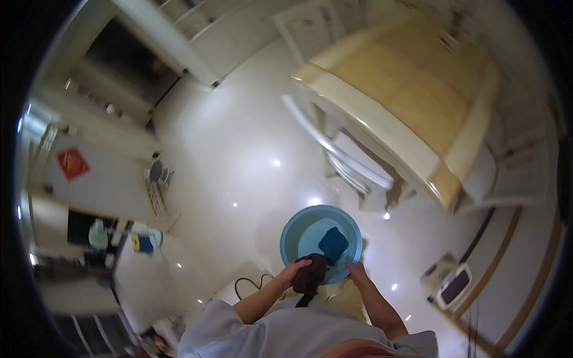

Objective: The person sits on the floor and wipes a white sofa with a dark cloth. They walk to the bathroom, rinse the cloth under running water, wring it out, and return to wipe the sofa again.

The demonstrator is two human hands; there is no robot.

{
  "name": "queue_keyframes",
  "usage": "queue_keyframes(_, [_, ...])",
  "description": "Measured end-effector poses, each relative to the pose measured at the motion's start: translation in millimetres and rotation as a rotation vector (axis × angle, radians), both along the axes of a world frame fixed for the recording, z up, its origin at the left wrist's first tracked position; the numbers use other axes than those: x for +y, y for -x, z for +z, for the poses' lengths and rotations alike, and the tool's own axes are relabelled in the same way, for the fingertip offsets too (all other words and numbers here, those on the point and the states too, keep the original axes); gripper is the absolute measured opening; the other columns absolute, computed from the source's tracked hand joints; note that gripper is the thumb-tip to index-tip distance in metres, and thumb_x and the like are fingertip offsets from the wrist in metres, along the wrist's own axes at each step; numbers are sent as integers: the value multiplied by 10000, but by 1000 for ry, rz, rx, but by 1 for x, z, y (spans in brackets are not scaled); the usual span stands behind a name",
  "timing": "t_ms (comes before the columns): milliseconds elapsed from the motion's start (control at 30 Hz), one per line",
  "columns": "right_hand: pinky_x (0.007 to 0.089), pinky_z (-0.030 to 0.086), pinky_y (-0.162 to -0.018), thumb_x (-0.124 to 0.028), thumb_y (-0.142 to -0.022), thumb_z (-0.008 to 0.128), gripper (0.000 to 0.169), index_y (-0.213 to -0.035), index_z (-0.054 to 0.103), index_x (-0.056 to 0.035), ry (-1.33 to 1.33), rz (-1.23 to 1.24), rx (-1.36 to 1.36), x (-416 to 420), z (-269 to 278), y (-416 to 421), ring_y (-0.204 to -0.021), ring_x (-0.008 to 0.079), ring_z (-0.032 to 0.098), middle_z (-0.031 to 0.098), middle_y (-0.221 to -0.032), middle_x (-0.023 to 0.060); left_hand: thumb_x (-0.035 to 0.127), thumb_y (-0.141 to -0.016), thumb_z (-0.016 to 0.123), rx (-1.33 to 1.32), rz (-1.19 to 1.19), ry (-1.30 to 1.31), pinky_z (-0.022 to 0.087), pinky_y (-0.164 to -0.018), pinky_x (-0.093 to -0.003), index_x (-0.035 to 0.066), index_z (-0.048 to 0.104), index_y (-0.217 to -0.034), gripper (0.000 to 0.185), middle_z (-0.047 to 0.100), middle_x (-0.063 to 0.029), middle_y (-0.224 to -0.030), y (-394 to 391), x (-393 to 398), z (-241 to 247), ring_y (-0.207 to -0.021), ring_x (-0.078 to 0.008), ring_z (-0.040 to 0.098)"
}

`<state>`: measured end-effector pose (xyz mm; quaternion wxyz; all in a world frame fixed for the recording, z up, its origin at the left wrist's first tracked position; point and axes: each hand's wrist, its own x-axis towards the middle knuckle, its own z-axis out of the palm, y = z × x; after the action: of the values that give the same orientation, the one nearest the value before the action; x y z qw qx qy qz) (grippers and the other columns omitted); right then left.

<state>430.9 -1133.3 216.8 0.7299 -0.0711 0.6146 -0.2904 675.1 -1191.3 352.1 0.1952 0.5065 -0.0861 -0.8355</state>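
A round light-blue plastic basin (pixel 291 228) is held at waist height in front of my body. Inside it lies a folded dark-blue cloth (pixel 333 245). My left hand (pixel 299 270) grips a bunched dark brown item, seemingly cloth (pixel 310 276), against the basin's near left rim; whether its fingers also hold the rim is hidden. On the near right side, my right hand (pixel 355 271) is closed on the basin's rim. A black strap-like piece (pixel 305 300) hangs below the brown item, against my light shirt.
A large table with a tan top (pixel 403 85) stands ahead to the right, a white chair (pixel 353 156) at its side. Glossy pale floor (pixel 215 147) stretches ahead. A white-framed object (pixel 454 286) stands at the right; a door with a red square decoration (pixel 73 164) is at the left.
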Motion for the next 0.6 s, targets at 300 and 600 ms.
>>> queue_keyframes(300, [431, 560, -641, -69, -841, 503, 442, -1269, 397, -33, 150, 119, -189, -223, 82, -187, -851, 298, 633, 563, -1088, 139, 291, -845, 658, 51, 446, 339, 523, -832, -364, -8, 527, -1196, 479, 617, -143, -1078, -171, -119, 79, -944, -234, 626])
queue_keyframes(600, [422, 508, -921, -100, -904, 467, 254, -1154, 492, -64, -142, -145, -358, -385, 110, -345, -1077, 274, 585, 584, -1145, 121, 251, -879, 637, -25, 750, 473, 505, -838, -322, -23, 552, -1178, 414, 626, -102, -1073, -279, -256, 104, -943, -180, 619])
